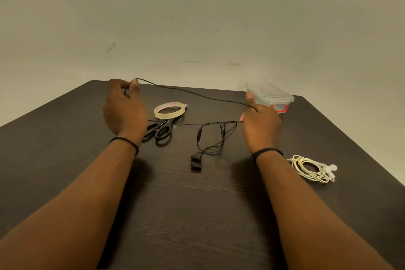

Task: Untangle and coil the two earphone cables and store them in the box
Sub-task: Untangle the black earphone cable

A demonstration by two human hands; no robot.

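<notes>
A black earphone cable [197,94] stretches in the air between my two hands. My left hand [123,107] pinches one end of it at the table's far left. My right hand [260,125] grips the cable near the box, with loose loops hanging from it down to the table. The two black earbuds [195,162] lie on the dark table in the middle. A white earphone cable [313,169] lies coiled at the right, beside my right forearm. The clear plastic box [271,96] with its lid on stands at the far right, just behind my right hand.
A roll of clear tape [169,110] lies at the middle back of the dark wooden table [197,215]. Black-handled scissors [158,130] lie just in front of the tape, under the cable. A pale wall rises behind the table's far edge.
</notes>
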